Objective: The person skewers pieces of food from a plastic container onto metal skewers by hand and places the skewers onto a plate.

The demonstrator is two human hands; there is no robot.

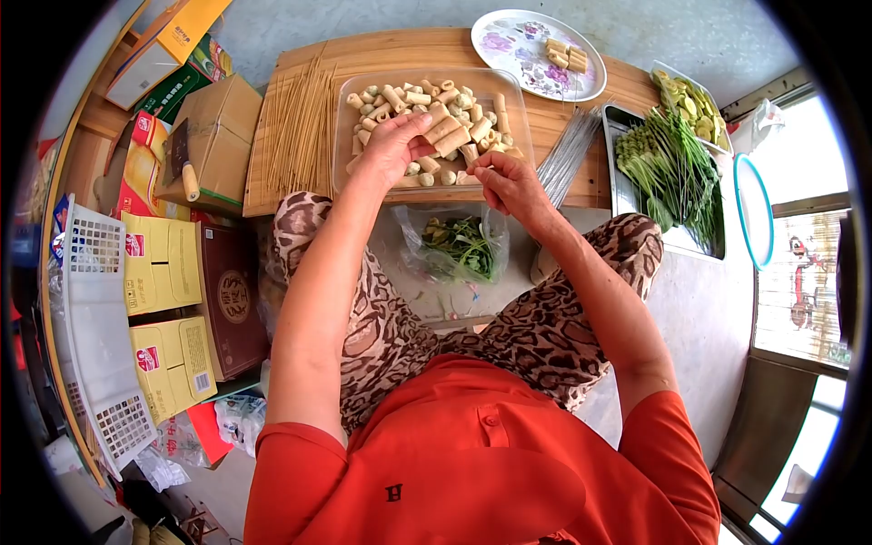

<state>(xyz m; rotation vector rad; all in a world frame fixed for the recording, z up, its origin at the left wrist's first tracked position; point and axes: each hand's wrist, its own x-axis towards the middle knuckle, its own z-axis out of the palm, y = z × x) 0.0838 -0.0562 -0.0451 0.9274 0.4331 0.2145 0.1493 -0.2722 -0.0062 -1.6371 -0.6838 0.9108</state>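
holding beige rolls (pixel 448 136), left hand (pixel 396 147) over tub (pixel 500 84)

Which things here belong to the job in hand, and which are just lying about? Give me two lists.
Seemingly part of the job:
beige pieces in the left hand
plastic tub
thin grey sticks
flowered plate

Apparently lying about:
cardboard box
yellow cartons
white basket

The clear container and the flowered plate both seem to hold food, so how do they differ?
The clear container has roughly straight sides, while the flowered plate has a rounded outline. The container is see-through and plain; the plate is white with purple flowers. The container holds many loosely jumbled pieces, but the plate has only a small group near one side. Both rest on the wooden table.
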